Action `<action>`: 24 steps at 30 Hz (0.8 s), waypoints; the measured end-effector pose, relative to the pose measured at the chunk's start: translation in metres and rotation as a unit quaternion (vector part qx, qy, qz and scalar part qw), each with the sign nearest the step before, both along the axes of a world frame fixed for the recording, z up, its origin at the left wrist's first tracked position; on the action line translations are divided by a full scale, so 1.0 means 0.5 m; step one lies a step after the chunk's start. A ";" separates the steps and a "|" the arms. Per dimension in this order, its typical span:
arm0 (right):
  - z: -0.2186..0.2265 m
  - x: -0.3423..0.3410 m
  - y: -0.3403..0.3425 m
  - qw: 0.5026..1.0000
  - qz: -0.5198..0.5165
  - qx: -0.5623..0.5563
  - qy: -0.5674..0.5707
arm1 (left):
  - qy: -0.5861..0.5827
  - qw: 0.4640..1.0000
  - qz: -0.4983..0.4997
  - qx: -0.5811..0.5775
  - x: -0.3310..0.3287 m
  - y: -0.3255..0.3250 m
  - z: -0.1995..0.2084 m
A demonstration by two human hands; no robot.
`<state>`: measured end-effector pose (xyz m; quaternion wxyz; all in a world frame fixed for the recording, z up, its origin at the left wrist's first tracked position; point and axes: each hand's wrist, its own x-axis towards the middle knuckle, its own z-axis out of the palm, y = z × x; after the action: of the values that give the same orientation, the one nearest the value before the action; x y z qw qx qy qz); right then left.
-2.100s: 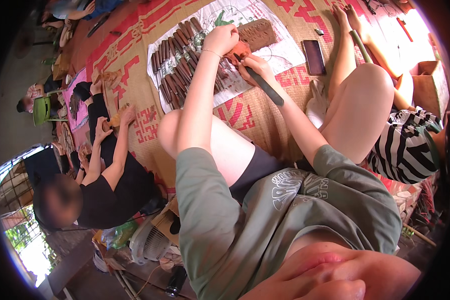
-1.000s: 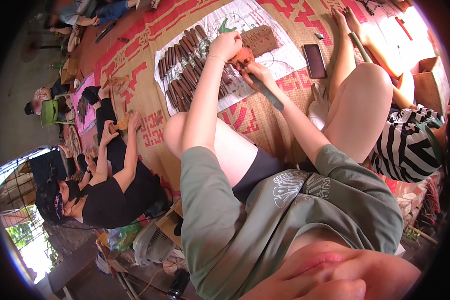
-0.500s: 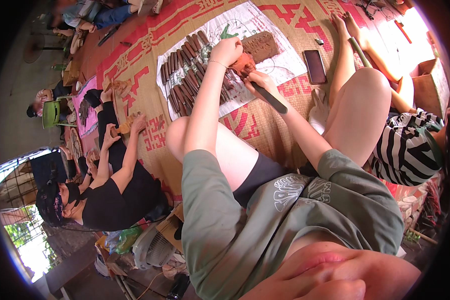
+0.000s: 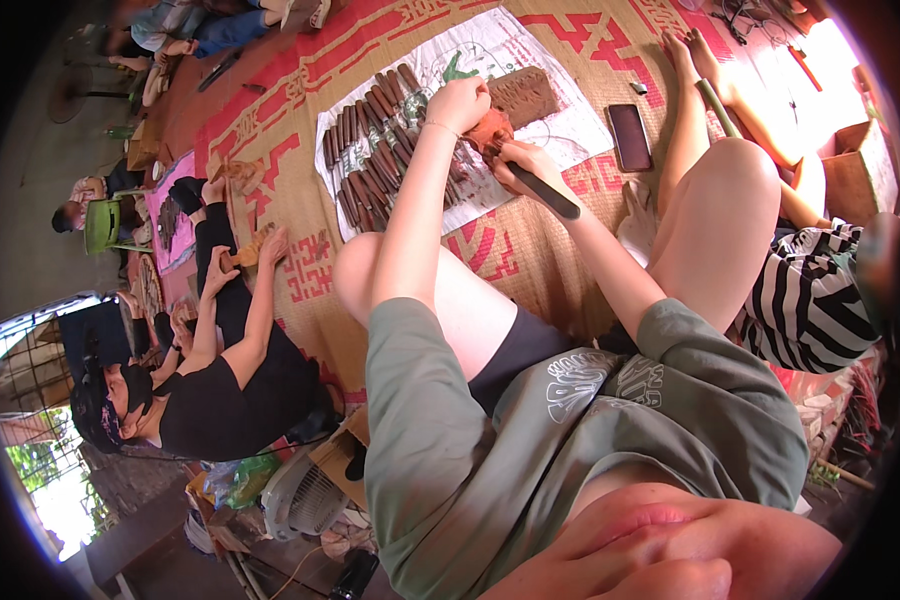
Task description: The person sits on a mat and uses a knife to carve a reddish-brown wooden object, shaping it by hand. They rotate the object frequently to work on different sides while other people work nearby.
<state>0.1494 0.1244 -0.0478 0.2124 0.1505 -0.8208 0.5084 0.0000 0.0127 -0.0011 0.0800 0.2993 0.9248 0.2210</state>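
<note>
Patterned woven matting [image 4: 550,270] spreads under a white sheet [image 4: 582,128]. Over the sheet I see the reddish piece [image 4: 490,127], next to a brown block [image 4: 527,93]. The left hand [image 4: 459,105] curls at the piece; I cannot tell whether it grips. The right hand [image 4: 522,167] clasps a dark tool [image 4: 552,197]; a slip, I judge, could nick the left hand.

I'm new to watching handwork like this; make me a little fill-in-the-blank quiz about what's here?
1. The left hand and right hand meet at a reddish-orange piece; the ____ one grips a dark-handled tool.
2. Rows of brown-handled tools lie on a ____ sheet.
3. The woven mat has a ____ printed pattern.

Missing words: right; white; red.
</note>
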 end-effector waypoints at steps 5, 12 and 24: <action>0.007 -0.014 0.000 1.000 -0.010 -0.014 0.012 | -0.007 1.000 0.012 0.001 0.004 -0.002 0.006; -0.006 0.002 0.000 0.999 -0.026 -0.023 -0.041 | -0.014 0.999 0.047 -0.007 -0.004 -0.004 -0.002; -0.020 0.021 0.011 0.969 -0.119 -0.176 -0.125 | -0.068 0.997 0.026 -0.005 -0.010 -0.024 0.010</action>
<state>0.1601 0.1301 -0.0578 0.1904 -0.0528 -0.7502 0.6310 -0.0050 0.0009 0.0040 0.1386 0.2590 0.9257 0.2381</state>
